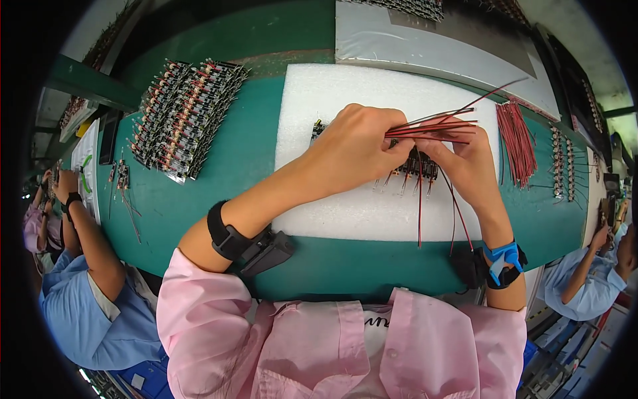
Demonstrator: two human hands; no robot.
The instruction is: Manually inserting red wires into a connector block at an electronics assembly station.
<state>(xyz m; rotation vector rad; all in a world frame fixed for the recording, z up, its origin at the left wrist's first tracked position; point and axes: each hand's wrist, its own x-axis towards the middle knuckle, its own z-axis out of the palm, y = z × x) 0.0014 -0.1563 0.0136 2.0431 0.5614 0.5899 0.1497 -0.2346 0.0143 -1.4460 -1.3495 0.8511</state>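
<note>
My left hand point(367, 143) is closed round one end of a bunch of red and black wires point(435, 126), which fans out to the right. My right hand point(465, 156) meets it there, thumb and fingers pinched at the same wires. Below the hands, a row of small circuit boards point(420, 166) lies on a white foam sheet point(372, 219), partly covered by the hands. A few red wires point(419, 213) hang down from the boards toward me. Another bit of the boards point(318, 129) shows left of my left hand.
On the green table point(256, 133), stacked wired boards point(189, 120) lie left; a few loose ones point(122, 176) are nearer the edge. Right of the foam are a red wire bundle point(516, 143) and strips of small parts point(562, 163). A grey metal box point(432, 50) stands behind. Co-workers sit either side.
</note>
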